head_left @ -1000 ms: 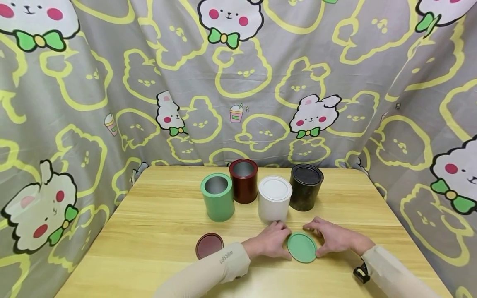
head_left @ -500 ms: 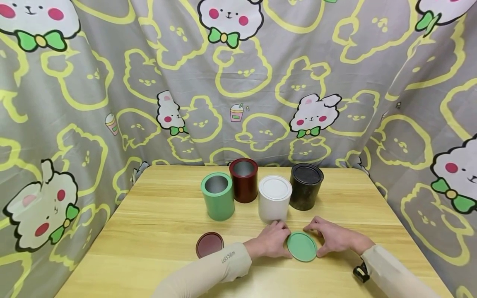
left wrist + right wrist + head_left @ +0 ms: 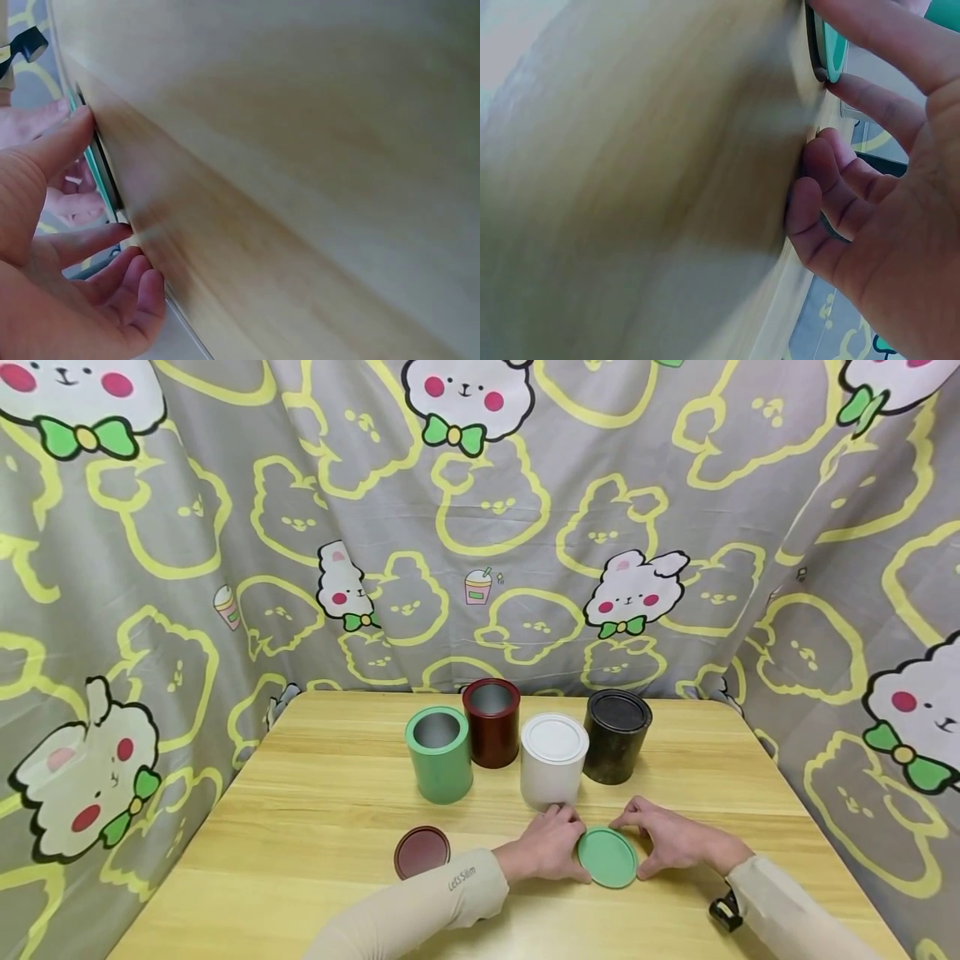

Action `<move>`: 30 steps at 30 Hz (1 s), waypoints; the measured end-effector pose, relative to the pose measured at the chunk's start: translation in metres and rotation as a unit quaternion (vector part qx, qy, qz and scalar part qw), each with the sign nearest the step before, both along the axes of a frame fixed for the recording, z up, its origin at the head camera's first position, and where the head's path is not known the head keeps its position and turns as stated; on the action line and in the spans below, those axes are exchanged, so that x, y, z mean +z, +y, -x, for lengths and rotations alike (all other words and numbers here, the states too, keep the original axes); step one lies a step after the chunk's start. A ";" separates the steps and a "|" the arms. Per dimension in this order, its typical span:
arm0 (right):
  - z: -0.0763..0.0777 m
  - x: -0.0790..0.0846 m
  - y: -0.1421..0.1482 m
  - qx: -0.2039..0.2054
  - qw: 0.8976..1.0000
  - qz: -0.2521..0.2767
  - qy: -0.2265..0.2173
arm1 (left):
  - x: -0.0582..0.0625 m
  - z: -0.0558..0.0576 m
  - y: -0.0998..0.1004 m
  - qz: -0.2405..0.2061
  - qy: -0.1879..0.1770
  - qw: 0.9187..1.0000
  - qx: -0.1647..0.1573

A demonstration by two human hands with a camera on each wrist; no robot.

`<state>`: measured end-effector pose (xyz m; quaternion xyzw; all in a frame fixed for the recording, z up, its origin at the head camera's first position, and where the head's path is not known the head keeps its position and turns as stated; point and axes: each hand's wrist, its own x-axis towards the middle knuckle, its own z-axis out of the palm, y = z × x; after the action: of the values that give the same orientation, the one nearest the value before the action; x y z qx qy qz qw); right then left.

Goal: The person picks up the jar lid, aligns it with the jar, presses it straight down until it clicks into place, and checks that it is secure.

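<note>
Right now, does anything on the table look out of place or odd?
Nothing spilled or damaged. Two cans stand open: the green can and the dark red can. Their lids lie apart: the green lid between both hands, the dark red lid alone.

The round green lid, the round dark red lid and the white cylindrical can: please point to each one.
round green lid (image 3: pixel 607 857), head view, centre of its top.
round dark red lid (image 3: pixel 422 852), head view, centre of its top.
white cylindrical can (image 3: pixel 552 781), head view, front wall.
</note>
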<state>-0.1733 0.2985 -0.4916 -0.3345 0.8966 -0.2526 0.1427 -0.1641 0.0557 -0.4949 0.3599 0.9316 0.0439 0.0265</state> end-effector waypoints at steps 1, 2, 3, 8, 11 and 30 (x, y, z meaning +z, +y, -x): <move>0.000 -0.001 0.000 0.000 1.000 0.001 0.001 | -0.001 0.000 0.000 0.001 0.001 1.000 0.001; -0.001 -0.001 0.000 -0.001 1.000 0.001 0.003 | -0.001 0.000 0.000 0.002 0.002 1.000 0.002; -0.001 -0.002 0.000 -0.001 1.000 0.002 0.003 | -0.001 -0.001 0.001 0.004 0.002 1.000 0.003; -0.003 -0.003 0.001 -0.002 1.000 0.006 0.004 | -0.003 -0.002 0.001 0.010 0.005 1.000 0.004; -0.003 -0.004 0.002 0.002 1.000 0.009 0.012 | -0.002 -0.003 0.001 0.012 0.007 1.000 0.004; -0.001 -0.003 0.001 0.016 1.000 0.015 0.018 | -0.002 -0.001 -0.001 -0.003 0.002 1.000 0.000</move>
<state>-0.1728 0.3000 -0.4951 -0.3549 0.8899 -0.2575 0.1258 -0.1632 0.0546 -0.4967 0.3604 0.9314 0.0459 0.0241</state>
